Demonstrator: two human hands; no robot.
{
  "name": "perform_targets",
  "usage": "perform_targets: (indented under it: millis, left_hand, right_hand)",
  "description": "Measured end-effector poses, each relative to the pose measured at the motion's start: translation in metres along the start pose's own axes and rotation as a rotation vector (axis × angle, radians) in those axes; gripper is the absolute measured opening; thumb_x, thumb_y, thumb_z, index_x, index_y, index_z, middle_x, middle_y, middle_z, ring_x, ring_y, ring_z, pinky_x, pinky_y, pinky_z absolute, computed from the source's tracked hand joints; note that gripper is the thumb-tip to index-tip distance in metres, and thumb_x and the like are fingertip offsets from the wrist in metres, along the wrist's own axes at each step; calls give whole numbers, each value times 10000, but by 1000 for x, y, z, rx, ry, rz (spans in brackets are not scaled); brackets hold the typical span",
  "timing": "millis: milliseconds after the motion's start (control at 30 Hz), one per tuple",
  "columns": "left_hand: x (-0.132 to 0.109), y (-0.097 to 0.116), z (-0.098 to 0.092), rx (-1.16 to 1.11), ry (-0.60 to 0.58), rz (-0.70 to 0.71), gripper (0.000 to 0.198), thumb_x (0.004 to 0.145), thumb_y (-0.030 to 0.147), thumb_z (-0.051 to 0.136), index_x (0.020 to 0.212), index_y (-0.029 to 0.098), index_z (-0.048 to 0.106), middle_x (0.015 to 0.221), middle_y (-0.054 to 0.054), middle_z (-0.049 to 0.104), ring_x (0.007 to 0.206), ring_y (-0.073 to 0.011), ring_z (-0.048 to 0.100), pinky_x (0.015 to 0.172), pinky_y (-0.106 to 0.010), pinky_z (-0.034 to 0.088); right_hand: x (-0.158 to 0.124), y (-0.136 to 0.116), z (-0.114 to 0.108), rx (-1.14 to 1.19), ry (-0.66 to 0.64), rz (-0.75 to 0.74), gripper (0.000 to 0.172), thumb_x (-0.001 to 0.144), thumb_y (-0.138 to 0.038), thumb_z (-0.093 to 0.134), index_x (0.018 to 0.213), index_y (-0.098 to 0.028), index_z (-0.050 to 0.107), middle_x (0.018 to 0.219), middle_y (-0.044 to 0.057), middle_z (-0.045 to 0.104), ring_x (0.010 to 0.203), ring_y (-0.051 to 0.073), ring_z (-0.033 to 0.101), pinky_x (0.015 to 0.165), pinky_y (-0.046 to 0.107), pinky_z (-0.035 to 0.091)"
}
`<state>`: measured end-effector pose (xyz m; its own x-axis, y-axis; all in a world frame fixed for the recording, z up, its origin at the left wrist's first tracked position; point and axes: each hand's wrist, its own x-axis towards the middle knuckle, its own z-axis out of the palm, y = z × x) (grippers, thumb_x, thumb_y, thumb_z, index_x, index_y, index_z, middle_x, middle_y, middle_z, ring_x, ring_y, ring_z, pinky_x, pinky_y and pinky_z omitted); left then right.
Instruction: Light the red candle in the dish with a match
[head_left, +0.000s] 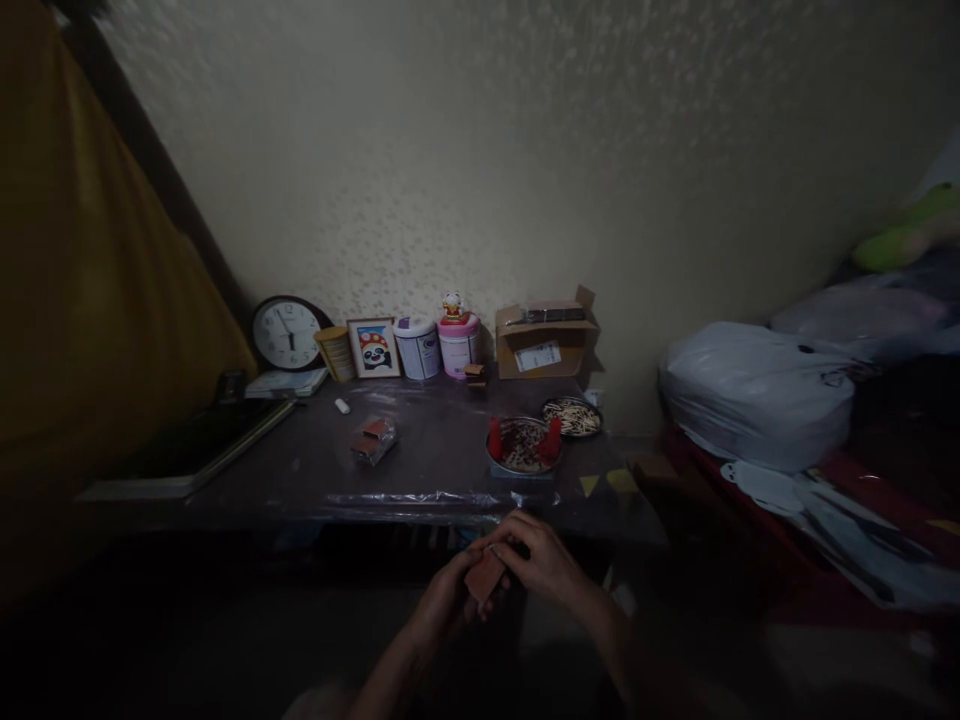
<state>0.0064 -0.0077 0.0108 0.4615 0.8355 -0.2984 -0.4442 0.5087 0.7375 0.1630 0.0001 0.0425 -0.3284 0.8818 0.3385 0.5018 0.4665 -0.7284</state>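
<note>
Low in front of the table's edge, my left hand is closed around a small reddish-brown rectangular piece, flat and box-like. My right hand meets it from the other side, thumb and fingers pinched at its upper edge. Whether something small lies between those fingertips is too dark to tell. On the table, a clear plastic-wrapped pack holds similar reddish-brown pieces. A round dish contains dark and pale bits, with two red objects standing at its sides. Behind it is a dish of thin pale sticks.
Along the wall stand a clock, a yellow cup, a framed panda picture, two lidded tubs and an open cardboard box. A large dark book lies left. White plastic bags are piled right.
</note>
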Motion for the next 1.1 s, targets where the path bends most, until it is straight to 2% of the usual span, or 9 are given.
perform_targets:
  millis: [267,433,567,1100]
  left_hand:
    - [1,-1,-5,-26,-22,-1,345,799,316,492,1032,89,606,643,-81,672,452,-114,545,394,-183,384]
    - [2,1,-8,-49,-48,24,431,818,297,449,1203,109,499,660,-72,676,465,-116,560,406,-181,385]
    - [4,0,-11,-62,-51,20,455,836,298,426,1250,113,452,665,-77,680,451,-114,554,410,-187,388]
    - [7,-3,-14,-97,-123,45,378,830,299,446,1141,112,551,647,-76,674,440,-111,545,398,-187,381]
  right_hand:
    - [3,5,5,104,85,13,125,788,-110,557,723,-194,624,747,-16,605,739,124,589,690,231,459]
    - [2,9,5,94,82,-27,126,824,-146,544,731,-201,609,777,-11,627,757,125,594,710,239,450]
    - [2,10,5,98,121,-27,103,823,-152,549,752,-195,610,793,-1,629,765,131,599,719,243,451]
    - [3,3,5,119,110,-16,141,814,-140,540,731,-200,636,760,-6,636,739,134,602,697,235,448]
